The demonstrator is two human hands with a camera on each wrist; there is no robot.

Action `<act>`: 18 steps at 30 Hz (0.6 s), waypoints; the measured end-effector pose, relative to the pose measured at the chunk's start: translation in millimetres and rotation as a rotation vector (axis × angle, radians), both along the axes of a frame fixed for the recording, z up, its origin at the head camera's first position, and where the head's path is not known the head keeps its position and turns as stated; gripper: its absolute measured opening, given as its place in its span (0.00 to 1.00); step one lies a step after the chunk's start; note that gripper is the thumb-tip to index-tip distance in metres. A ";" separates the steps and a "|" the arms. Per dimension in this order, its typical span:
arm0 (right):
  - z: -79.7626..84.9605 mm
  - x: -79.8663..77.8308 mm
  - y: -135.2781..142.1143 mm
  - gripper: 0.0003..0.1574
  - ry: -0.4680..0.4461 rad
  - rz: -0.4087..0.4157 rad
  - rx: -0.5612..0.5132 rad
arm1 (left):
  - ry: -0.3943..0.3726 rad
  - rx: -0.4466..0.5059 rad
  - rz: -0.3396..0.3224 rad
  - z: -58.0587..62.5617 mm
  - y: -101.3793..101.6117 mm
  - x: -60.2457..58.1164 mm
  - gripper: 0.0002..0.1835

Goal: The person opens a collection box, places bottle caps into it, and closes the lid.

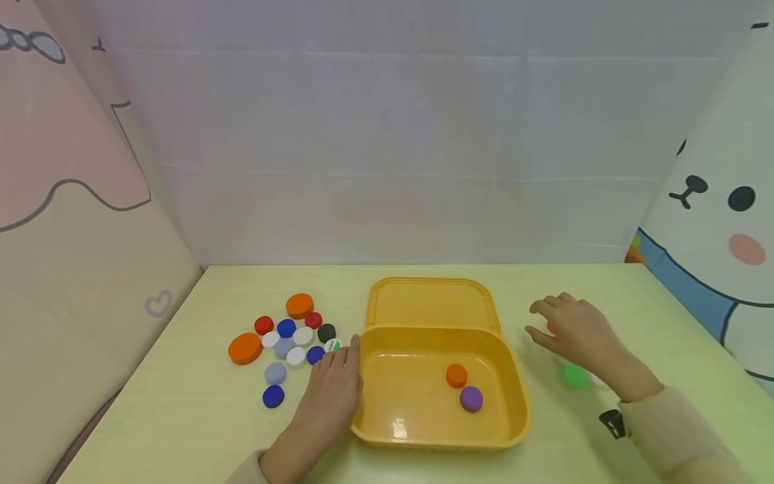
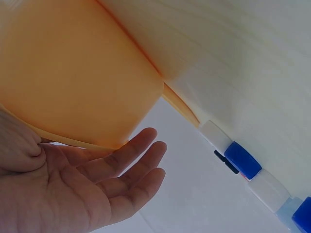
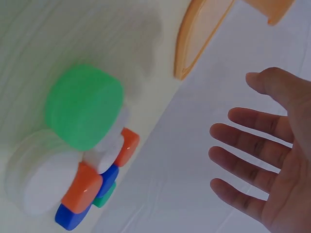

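My left hand (image 1: 332,390) is at the left rim of a yellow plastic box (image 1: 417,430). Its thumb lies against the outer wall and its index finger along the rim, as the left wrist view shows; the other fingers are loosely spread. An orange bottle cap (image 1: 456,376) and a purple bottle cap (image 1: 471,398) lie inside the box. My right hand (image 1: 577,333) hovers to the right of the box, fingers apart and holding nothing. It partly hides a group of caps, among them a green cap (image 3: 85,107), a large white cap (image 3: 46,174) and orange and blue ones.
The box's yellow lid (image 1: 432,300) lies folded open behind it. Left of the box several caps are spread on the pale table, including a large orange cap (image 1: 244,349), a red cap (image 1: 263,325) and a dark blue cap (image 1: 273,396). A white cloth wall (image 1: 387,168) closes off the back.
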State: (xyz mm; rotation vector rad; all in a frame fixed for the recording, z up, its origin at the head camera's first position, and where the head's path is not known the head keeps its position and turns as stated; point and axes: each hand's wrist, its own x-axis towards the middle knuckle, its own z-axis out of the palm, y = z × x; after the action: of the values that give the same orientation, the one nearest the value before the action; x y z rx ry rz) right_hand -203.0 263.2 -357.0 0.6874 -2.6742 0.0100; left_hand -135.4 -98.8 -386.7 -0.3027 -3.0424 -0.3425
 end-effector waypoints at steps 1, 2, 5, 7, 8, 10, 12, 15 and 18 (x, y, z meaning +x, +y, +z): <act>-1.5 -2.3 4.0 0.18 -0.020 -0.018 0.000 | 0.000 -0.001 0.000 0.1 0.1 0.1 0.28; -2.7 -4.4 7.8 0.18 -0.041 -0.036 0.000 | -0.002 -0.001 0.000 0.3 0.1 0.2 0.28; -6.2 -10.2 17.9 0.19 -0.088 -0.085 0.016 | -0.011 0.000 0.005 0.2 0.2 0.0 0.28; -8.2 -13.4 24.0 0.19 -0.117 -0.111 0.032 | -0.016 0.000 0.008 0.1 0.3 -0.2 0.28; -9.4 -14.8 26.9 0.19 -0.127 -0.121 0.042 | -0.018 -0.001 0.009 0.0 0.3 -0.3 0.28; -12.0 -17.4 32.1 0.18 -0.149 -0.138 0.053 | -0.020 -0.001 0.010 0.0 0.4 -0.3 0.28; -14.9 -19.7 36.6 0.19 -0.171 -0.155 0.061 | -0.020 -0.001 0.009 0.0 0.5 0.0 0.28; -18.5 -21.9 41.5 0.21 -0.207 -0.183 0.067 | -0.016 -0.001 0.005 0.1 0.6 0.4 0.29; -20.7 -23.7 44.9 0.23 -0.244 -0.200 0.072 | -0.007 -0.001 0.004 0.5 0.7 0.6 0.29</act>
State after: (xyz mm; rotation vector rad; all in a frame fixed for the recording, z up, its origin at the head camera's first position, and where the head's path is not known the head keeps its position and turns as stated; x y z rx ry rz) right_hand -226.8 308.1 -377.6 0.4616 -2.9798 -0.0603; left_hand -134.8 -98.1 -386.2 -0.2961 -3.0502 -0.3423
